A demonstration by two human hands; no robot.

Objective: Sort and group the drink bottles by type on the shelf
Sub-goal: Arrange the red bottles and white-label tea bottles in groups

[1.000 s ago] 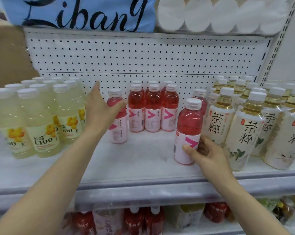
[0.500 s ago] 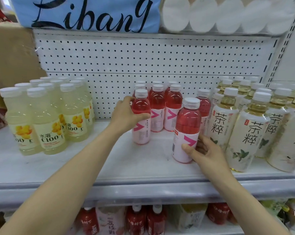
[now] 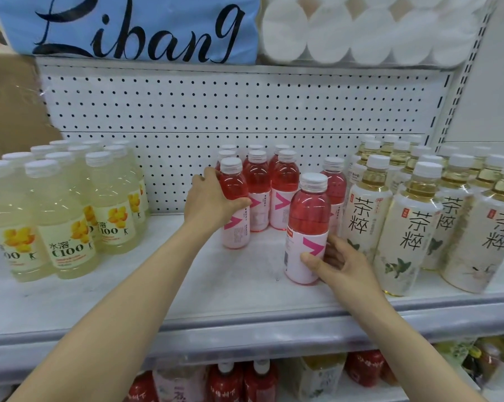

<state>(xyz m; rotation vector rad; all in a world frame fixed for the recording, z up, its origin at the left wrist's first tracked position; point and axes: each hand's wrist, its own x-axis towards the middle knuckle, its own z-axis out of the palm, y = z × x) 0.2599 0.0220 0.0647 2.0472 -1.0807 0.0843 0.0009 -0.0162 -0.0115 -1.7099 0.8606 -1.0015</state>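
A red bottle [image 3: 234, 204] is gripped by the left hand [image 3: 213, 203] beside the red group [image 3: 269, 190]. The front red bottle [image 3: 307, 230], near the shelf [image 3: 245, 320] edge, is held by the right hand [image 3: 339, 261]. Grouping is in hand; this bottle probably needs sliding back to join them.

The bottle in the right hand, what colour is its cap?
White, clearest in the head view: the cap tops the red drink bottle.

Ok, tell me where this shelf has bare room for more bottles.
Bare shelf lies between the yellow bottles and the pink bottles, and along the front edge between the two hands. The right end is packed with tea bottles, tight against the pink ones.
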